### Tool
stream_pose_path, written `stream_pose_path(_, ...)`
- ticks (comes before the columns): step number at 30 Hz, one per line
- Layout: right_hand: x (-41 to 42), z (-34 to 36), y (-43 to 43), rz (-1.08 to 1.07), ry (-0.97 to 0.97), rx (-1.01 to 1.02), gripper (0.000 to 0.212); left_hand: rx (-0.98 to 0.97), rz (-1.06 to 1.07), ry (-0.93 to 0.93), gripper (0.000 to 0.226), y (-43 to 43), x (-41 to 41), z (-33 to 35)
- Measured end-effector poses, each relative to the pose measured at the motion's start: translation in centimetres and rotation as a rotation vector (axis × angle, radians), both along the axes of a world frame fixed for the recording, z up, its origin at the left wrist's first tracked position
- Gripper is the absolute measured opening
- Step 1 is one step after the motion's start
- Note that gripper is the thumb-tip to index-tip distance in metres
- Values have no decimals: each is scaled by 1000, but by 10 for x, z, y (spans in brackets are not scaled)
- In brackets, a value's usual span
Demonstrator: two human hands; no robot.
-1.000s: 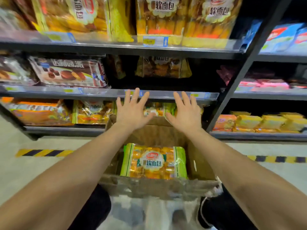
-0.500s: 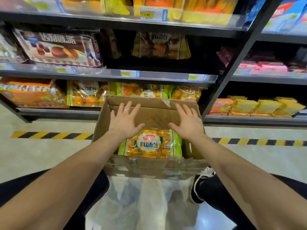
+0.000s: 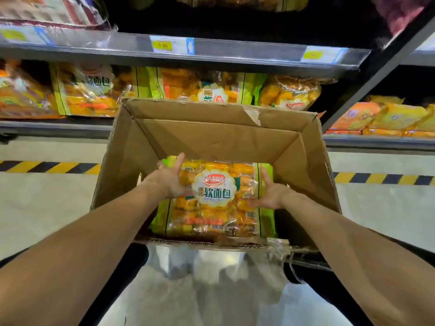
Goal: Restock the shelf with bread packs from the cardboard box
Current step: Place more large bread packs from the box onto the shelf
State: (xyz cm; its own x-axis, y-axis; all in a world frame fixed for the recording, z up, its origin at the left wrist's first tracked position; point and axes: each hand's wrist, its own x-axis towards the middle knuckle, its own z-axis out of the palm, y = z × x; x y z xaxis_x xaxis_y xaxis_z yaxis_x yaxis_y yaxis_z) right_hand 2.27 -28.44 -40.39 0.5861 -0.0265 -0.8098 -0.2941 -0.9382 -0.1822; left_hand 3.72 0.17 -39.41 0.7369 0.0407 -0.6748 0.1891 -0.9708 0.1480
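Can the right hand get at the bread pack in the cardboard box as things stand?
Probably yes: the right hand is already inside the open cardboard box, at the bread pack's right edge, with nothing between them.

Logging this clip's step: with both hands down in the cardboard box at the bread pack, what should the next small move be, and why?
Probably close both hands on the pack's sides and lift it. The left hand and right hand flank the bread pack lying flat in the cardboard box, palms facing in, not visibly clamped; the shelf lies just beyond.
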Motion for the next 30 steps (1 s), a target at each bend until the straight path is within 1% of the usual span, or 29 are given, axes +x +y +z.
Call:
stream_pose_path(3, -4, -18, -1, -50, 69, 75, 132, -7, 47, 98, 123, 7, -5, -22)
stream_pose_path(5, -4, -23, -1, -113, 78, 140, 136, -21, 58, 146, 123, 7, -7, -29)
stream_pose_path(7, -5, -22, 1, -153, 66, 175, 136, -76, 96, 168, 123, 4, -8, -31)
stream_pose_path(12, -15, -19, 3, -254, -19, 243, 128, -205, 179, 112, 126, 6, -15, -37)
stream_pose_path(15, -20, -15, 8, -299, -61, 303, 125, -238, 203, 80, 126, 5, -22, -33)
stream_pose_path(20, -31, 15, 16, -269, -113, 355, 115, -288, 189, -7, 120, -1, -37, -9)
stream_pose_path(23, -40, 36, 16, -248, -179, 356, 117, -284, 162, -86, 118, -1, -43, 19)
stream_pose_path(27, -48, 80, 15, -216, -364, 339, 119, -298, 126, -244, 121, 1, -49, 69)
stream_pose_path(30, -54, 122, 16, -227, -543, 393, 117, -318, 121, -402, 118, 1, -57, 114)
